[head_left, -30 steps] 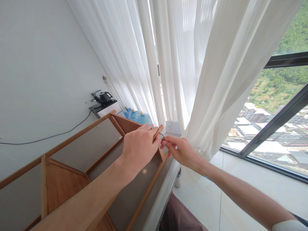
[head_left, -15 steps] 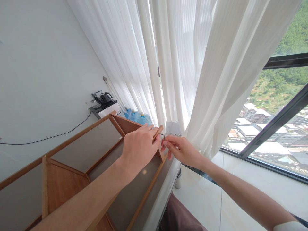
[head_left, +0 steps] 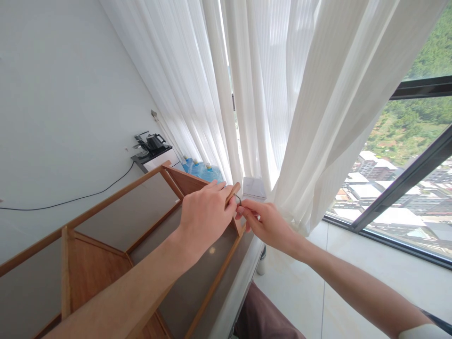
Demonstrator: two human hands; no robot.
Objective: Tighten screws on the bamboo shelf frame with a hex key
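Note:
My left hand [head_left: 206,216] grips the upper end of a wooden shelf unit [head_left: 116,207], around a narrow upright slat [head_left: 232,194]. My right hand [head_left: 263,223] comes in from the right, and its thumb and fingers pinch a small bent metal hex key [head_left: 238,199]. The key's short tip meets the slat by my left fingers. Where it enters the wood is hidden by my fingers and too small to tell.
White sheer curtains [head_left: 254,94] hang just beyond my hands, beside a tall window [head_left: 395,160] in dark frames. A kettle stand [head_left: 151,150] and blue water bottles [head_left: 205,173] stand at the far wall. A black cable [head_left: 77,197] runs along the wall.
My right hand and the hex key have shifted slightly at the slat, while my left hand keeps its hold. The view has moved only a little.

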